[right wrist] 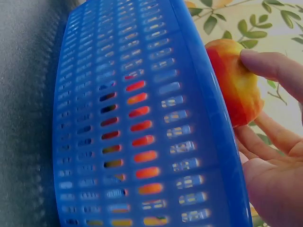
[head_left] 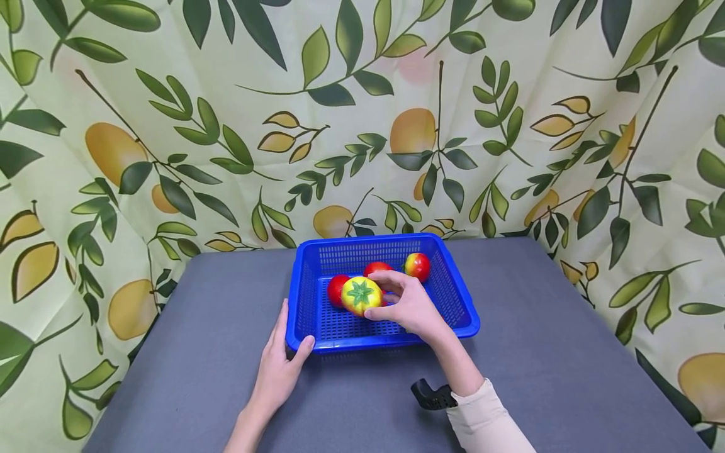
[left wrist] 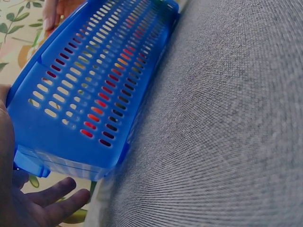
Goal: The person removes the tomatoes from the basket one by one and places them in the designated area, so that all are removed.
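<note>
My right hand (head_left: pixel 409 305) holds a yellow-and-red tomato (head_left: pixel 361 294) with a green star-shaped leaf top, thumb on one side and fingers on the other. The tomato is above the inside of a blue plastic basket (head_left: pixel 362 345); in the right wrist view the tomato (right wrist: pixel 233 82) shows over the rim. At the basket's front left corner is my left hand (head_left: pixel 275 371), its fingers extended along the left side and its thumb by the front rim. In the left wrist view, fingers (left wrist: pixel 59 201) of that hand spread beside the basket's end wall.
Inside the basket lie a red round fruit (head_left: pixel 337 290), another red one (head_left: pixel 377 268) partly behind my right hand, and a red-and-yellow apple (head_left: pixel 418 267) at the back right. The basket stands on a grey table (head_left: pixel 226 314) before a leaf-patterned cloth (head_left: pixel 340 157).
</note>
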The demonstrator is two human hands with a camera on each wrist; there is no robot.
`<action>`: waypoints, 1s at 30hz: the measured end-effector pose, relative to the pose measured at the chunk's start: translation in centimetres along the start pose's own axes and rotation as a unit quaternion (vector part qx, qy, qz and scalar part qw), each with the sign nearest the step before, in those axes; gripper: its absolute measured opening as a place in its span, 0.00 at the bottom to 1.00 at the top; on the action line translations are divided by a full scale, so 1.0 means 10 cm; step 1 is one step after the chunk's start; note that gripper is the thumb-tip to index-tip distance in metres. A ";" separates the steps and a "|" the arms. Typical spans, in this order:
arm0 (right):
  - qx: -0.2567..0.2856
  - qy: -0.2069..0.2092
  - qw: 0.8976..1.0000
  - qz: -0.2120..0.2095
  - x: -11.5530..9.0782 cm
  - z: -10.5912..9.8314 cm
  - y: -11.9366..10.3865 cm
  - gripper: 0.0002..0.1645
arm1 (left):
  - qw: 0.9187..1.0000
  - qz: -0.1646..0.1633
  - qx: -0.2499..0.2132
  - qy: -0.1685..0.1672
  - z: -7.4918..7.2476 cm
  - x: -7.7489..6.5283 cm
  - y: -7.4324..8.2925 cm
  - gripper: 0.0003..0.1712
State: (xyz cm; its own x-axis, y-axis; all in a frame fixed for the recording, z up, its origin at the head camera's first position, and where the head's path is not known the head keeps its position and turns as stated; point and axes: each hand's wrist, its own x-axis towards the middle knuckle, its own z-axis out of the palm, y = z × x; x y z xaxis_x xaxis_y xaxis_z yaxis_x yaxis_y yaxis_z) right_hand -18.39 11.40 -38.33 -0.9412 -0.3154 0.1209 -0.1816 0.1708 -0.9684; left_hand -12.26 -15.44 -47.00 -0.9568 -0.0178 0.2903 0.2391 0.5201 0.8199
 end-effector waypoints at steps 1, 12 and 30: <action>0.001 0.005 1.000 0.003 -0.02 -0.02 0.00 0.36 | 1.000 0.002 -0.002 0.001 0.00 0.00 0.00 0.49; 0.000 0.053 0.999 -0.012 -0.24 -0.31 -0.01 0.36 | 1.000 0.007 -0.007 0.002 0.02 0.00 -0.02 0.49; -0.001 0.156 0.987 -0.040 -0.49 -0.64 -0.07 0.38 | 1.000 0.011 -0.011 0.006 0.00 0.01 -0.02 0.49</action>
State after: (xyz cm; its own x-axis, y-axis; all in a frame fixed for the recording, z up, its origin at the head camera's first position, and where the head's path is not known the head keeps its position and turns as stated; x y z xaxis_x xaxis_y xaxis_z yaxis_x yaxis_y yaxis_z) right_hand -15.45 18.83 -36.82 -0.9658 -0.0261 0.2578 -0.2586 0.1594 -0.9527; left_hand -12.42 -15.50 -47.11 -0.9492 -0.0168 0.3141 0.2637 0.5018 0.8238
